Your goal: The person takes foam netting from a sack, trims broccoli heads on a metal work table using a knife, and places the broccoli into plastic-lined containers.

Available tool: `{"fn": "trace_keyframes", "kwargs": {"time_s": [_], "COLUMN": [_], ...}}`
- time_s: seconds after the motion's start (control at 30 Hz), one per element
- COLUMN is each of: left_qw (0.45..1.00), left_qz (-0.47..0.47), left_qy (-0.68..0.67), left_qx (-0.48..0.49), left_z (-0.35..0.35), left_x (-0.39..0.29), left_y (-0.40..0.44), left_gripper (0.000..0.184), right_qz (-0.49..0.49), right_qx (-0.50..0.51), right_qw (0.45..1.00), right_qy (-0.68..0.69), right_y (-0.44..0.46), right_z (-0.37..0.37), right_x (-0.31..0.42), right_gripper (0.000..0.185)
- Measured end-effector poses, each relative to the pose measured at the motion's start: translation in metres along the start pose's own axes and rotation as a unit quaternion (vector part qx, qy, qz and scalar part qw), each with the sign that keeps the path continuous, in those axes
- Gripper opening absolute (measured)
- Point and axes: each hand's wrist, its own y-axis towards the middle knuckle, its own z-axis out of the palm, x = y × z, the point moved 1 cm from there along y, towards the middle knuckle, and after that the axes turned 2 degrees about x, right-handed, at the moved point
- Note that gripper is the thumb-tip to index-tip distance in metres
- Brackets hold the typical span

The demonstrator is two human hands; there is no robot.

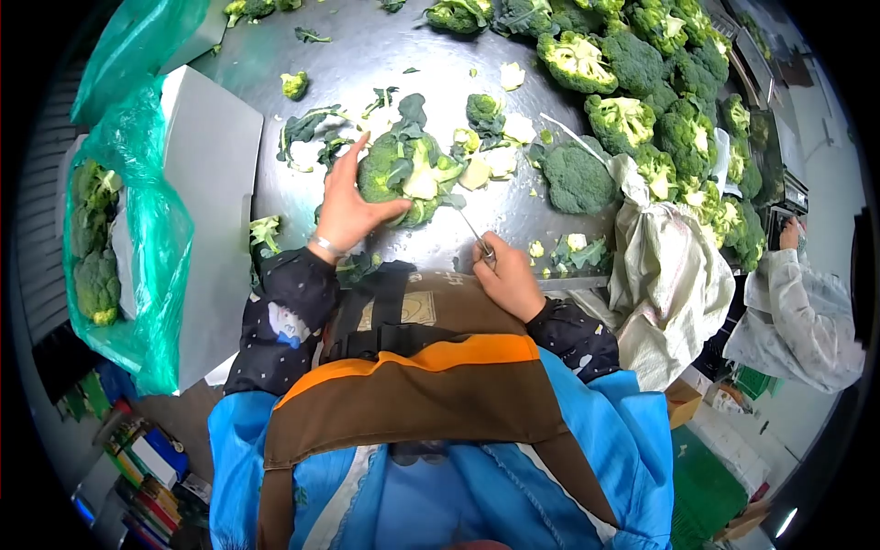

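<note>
In the head view, my left hand [350, 203] is curved around the left side of a broccoli head [424, 174], thumb across its near edge. The broccoli lies on the metal table with its pale cut stem and some leaves facing up. My right hand [506, 275] grips a small knife [472, 231] by its handle. Its thin blade points up and left, with the tip close to the broccoli's lower right. Cut stem pieces [489, 167] and a small floret [484, 110] lie just right of the broccoli. Loose leaves [307, 128] are scattered beyond my left hand.
Many broccoli heads are piled [642, 69] at the back right, with a single head [577, 176] nearer. A white woven sack [674, 275] hangs over the right edge. At left stands a box [213, 137] beside a green plastic bag [151, 211] holding broccoli. Another person's sleeve [797, 293] is far right.
</note>
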Motion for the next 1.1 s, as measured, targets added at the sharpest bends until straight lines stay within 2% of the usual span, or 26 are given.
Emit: {"fn": "trace_keyframes", "kwargs": {"time_s": [0.03,0.07,0.17,0.2,0.27,0.33,0.37,0.4,0.43,0.47,0.5,0.53,0.6,0.7,0.73,0.77,0.83,0.87,1.1], "left_qw": [0.996,0.998,1.0,1.0,1.0,0.999,0.996,0.994,0.996,0.996,0.993,0.995,0.995,0.998,0.997,0.996,0.995,0.997,0.995], "left_qz": [0.023,0.037,0.012,0.012,0.019,0.027,0.085,0.093,0.065,0.026,0.072,0.032,-0.037,0.022,-0.004,0.016,-0.006,0.015,-0.002], "left_qy": [0.086,0.048,0.024,0.021,0.005,-0.02,-0.01,-0.018,-0.008,0.008,0.092,0.088,0.022,-0.051,-0.072,-0.091,-0.09,-0.077,-0.081], "left_qx": [0.011,0.001,-0.011,-0.015,-0.003,0.014,0.02,0.046,0.059,0.083,0.033,0.042,0.086,-0.016,0.005,-0.006,0.034,0.026,0.056], "left_z": [0.004,0.012,0.018,0.018,0.017,0.01,0.007,0.0,-0.01,-0.015,-0.003,-0.003,-0.015,0.0,0.001,0.007,0.003,0.004,0.002], "left_x": [0.002,0.0,-0.009,-0.01,-0.011,-0.007,0.008,0.011,-0.003,-0.003,0.016,0.02,0.006,0.026,0.029,0.035,0.026,0.028,0.025], "left_y": [0.001,0.0,-0.002,-0.004,-0.003,-0.001,0.007,0.013,0.013,0.015,0.018,0.019,0.021,0.024,0.026,0.027,0.033,0.037,0.046], "left_gripper": [0.099,0.107,0.103,0.101,0.098,0.095,0.088,0.079,0.074,0.073,0.077,0.08,0.085,0.09,0.089,0.088,0.088,0.084,0.078], "right_qz": [-0.03,-0.059,0.031,-0.006,-0.025,-0.124,-0.188,-0.109,-0.105,-0.222,-0.113,-0.034,-0.051,-0.086,-0.074,-0.071,-0.109,-0.1,-0.054], "right_qx": [-0.013,-0.027,-0.05,-0.085,-0.065,-0.074,-0.064,-0.004,0.007,-0.032,0.016,0.058,0.077,0.074,0.068,0.051,0.026,0.039,0.079], "right_qw": [0.999,0.997,0.998,0.996,0.997,0.988,0.977,0.989,0.989,0.969,0.983,0.983,0.974,0.963,0.957,0.95,0.94,0.928,0.922], "right_qy": [-0.015,-0.031,-0.015,0.014,0.009,-0.056,-0.083,-0.105,-0.105,-0.106,-0.146,-0.173,-0.209,-0.244,-0.271,-0.301,-0.321,-0.356,-0.374], "right_y": [0.003,0.006,0.03,0.042,0.061,0.063,0.069,0.059,0.053,0.054,0.042,0.037,0.03,0.032,0.03,0.032,0.041,0.046,0.073], "right_z": [0.0,-0.001,-0.017,-0.016,-0.02,-0.016,-0.013,-0.018,-0.019,-0.013,-0.017,-0.015,-0.016,-0.019,-0.027,-0.033,-0.044,-0.048,-0.05], "right_x": [0.001,0.002,0.035,0.038,0.055,0.043,0.043,0.043,0.037,0.007,0.011,0.008,-0.008,-0.018,-0.015,-0.006,0.01,0.015,0.043], "right_gripper": [0.011,0.014,0.02,0.024,0.028,0.032,0.034,0.035,0.033,0.031,0.029,0.027,0.028,0.024,0.023,0.021,0.023,0.025,0.025]}}
